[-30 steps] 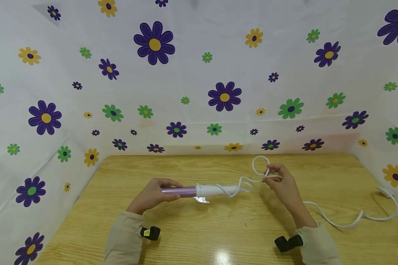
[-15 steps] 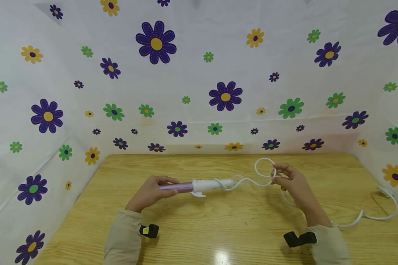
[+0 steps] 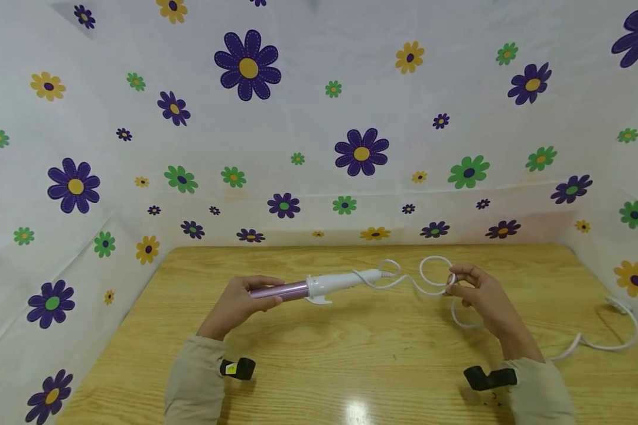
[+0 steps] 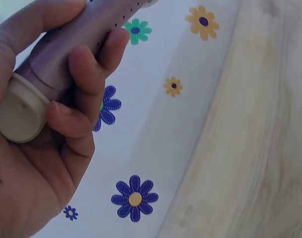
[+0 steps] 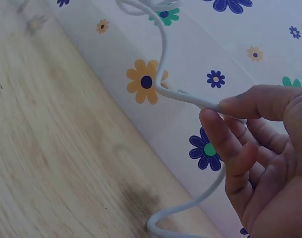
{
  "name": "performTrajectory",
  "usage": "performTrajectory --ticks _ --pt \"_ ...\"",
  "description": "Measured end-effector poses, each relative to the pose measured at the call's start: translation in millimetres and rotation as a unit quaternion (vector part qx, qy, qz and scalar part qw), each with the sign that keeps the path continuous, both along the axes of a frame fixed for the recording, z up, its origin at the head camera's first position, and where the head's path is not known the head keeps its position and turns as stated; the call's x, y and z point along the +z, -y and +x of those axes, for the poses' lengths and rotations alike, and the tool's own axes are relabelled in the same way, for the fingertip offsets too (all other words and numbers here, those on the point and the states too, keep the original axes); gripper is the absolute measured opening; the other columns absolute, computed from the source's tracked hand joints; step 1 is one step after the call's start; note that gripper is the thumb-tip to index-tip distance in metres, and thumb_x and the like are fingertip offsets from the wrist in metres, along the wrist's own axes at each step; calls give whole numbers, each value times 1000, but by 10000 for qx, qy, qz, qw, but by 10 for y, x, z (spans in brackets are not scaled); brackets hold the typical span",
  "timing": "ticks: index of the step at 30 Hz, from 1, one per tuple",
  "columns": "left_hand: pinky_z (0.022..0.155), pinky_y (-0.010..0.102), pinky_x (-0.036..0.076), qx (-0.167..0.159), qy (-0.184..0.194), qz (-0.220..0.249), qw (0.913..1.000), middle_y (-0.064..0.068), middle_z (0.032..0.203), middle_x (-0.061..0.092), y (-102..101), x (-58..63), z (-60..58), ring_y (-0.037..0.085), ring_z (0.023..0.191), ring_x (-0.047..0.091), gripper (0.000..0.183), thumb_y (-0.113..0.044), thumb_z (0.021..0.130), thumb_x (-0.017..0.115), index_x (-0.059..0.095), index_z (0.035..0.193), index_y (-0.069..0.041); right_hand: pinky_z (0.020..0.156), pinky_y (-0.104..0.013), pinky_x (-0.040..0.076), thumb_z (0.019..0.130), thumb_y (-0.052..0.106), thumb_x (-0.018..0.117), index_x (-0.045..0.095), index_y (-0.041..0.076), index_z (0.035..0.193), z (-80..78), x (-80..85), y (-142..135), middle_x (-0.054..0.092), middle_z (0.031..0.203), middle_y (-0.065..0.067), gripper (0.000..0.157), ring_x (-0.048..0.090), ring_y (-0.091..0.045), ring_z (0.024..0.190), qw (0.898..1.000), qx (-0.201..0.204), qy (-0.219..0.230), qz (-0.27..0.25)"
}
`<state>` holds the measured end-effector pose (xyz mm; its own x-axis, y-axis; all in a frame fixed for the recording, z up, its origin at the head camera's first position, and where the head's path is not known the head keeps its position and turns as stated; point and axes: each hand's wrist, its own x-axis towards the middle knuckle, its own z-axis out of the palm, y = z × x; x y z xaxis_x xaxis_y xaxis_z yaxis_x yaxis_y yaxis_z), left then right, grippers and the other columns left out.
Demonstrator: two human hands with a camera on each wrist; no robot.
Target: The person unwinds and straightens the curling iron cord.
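My left hand (image 3: 239,301) grips the purple barrel of a curling iron (image 3: 340,283), fingers wrapped round it near the tip. In the left wrist view, the pale round end cap (image 4: 22,111) sits against the palm, below the perforated purple barrel (image 4: 91,34). The iron's white handle points right and slightly up, with a clamp lever (image 3: 319,300) beneath. A white cord (image 3: 429,293) winds loosely over the handle and runs right in curls. Between thumb and index finger, my right hand (image 3: 484,298) pinches this cord, as the right wrist view also shows (image 5: 164,47).
The wooden table (image 3: 351,360) spreads beneath both hands. Farther right, the cord's tail lies on the tabletop, ending near a plug (image 3: 614,304). White flower-printed sheeting (image 3: 308,124) walls the back and sides. Each wrist carries a black camera mount (image 3: 490,378).
My right hand has moved right, drawing the pinched cord along. The handle end of the curling iron has risen, so it tilts up to the right. My left hand has shifted slightly left.
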<state>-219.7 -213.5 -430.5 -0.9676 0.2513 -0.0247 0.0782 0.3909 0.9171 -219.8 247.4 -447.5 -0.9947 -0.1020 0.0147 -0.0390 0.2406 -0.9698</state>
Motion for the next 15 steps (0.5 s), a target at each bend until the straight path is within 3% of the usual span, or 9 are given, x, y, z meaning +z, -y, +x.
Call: performTrajectory --ticks 4,8,15 --pt "73 35 52 -277 18 92 9996 20 117 63 -34 37 21 24 90 58 40 -24 79 79 70 114 -8 67 -24 44 95 15 60 48 14 119 1 0 33 58 89 22 27 61 3 80 9995 -257 125 138" --pt "74 33 52 -603 124 102 9981 18 118 64 -67 49 37 24 92 59 39 -24 79 80 71 113 -8 68 -23 44 95 16 60 48 17 119 10 -20 33 59 90 23 27 62 4 80 9989 -463 115 -6" --pt "74 32 52 -933 102 -95 9955 17 113 68 -72 19 46 22 91 61 40 -25 79 80 71 114 -7 67 -20 44 95 16 61 50 25 112 34 -26 0 62 91 21 23 65 5 79 9951 -679 -2 -714"
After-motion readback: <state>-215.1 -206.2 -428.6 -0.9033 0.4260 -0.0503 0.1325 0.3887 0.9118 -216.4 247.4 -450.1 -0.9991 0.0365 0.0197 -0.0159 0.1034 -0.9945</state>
